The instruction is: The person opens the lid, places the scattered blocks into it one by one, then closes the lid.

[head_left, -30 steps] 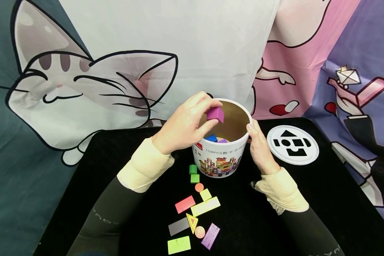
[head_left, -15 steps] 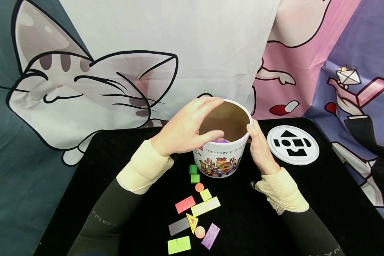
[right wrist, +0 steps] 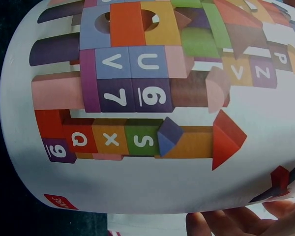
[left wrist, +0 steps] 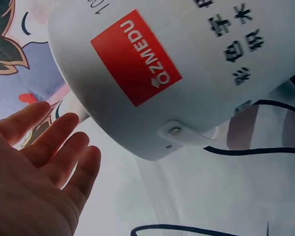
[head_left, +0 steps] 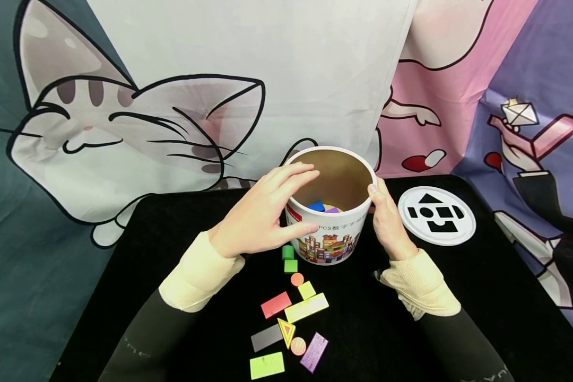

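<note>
A white bucket (head_left: 329,241) printed with coloured toy blocks stands upright. Inside it a blue block (head_left: 316,206) and a purple block (head_left: 332,210) show at the bottom. My right hand (head_left: 388,220) holds the bucket's right rim, thumb over the edge; in the right wrist view its fingers (right wrist: 231,221) lie against the bucket. My left hand (head_left: 262,212) is at the bucket's left side, fingers spread and nothing in them. The left wrist view shows that hand (left wrist: 44,172) apart from the bucket wall.
On the black cloth in front of the bucket lie several loose blocks, among them a green cylinder (head_left: 288,252), a long yellow block (head_left: 306,308), a red block (head_left: 276,305) and a purple block (head_left: 314,352). A white lid (head_left: 436,216) with shaped holes lies at right.
A magenta block pinched by my left hand over the bucket has been let go. The left hand has then drawn back left and down from the opening. My right hand stays on the rim.
</note>
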Motion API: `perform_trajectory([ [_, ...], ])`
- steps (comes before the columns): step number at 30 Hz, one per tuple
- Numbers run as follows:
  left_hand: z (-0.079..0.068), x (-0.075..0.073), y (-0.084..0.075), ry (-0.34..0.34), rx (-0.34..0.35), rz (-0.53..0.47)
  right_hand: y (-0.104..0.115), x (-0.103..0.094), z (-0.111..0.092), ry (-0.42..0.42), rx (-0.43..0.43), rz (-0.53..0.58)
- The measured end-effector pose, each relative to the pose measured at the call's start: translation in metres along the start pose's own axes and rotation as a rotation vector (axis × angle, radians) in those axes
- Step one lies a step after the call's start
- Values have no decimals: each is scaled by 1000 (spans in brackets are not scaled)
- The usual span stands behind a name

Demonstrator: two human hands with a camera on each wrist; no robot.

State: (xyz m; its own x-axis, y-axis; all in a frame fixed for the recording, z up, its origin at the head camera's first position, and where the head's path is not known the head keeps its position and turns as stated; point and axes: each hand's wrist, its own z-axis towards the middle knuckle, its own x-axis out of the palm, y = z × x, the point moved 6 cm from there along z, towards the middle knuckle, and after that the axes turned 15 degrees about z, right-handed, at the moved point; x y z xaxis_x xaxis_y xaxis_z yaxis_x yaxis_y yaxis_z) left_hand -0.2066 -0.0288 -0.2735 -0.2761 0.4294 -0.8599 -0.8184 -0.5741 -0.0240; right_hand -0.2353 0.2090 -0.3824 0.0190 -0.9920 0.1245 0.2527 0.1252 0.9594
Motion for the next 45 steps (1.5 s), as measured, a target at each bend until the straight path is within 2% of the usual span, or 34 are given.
perform_trajectory([
  [7,-31,-7,4,-33,-22,-6,0,1,1,5,-12,4],
  [13,-57,1,7,-21,-31,-17,0,1,0,5,-17,14],
  [20,-82,22,6,58,-52,-21,2,1,0,3,-19,18],
  [38,-130,72,-10,260,-66,-10,0,1,1,0,-27,10],
  [45,-143,89,-18,355,-9,-28,0,1,1,-1,-45,15],
])
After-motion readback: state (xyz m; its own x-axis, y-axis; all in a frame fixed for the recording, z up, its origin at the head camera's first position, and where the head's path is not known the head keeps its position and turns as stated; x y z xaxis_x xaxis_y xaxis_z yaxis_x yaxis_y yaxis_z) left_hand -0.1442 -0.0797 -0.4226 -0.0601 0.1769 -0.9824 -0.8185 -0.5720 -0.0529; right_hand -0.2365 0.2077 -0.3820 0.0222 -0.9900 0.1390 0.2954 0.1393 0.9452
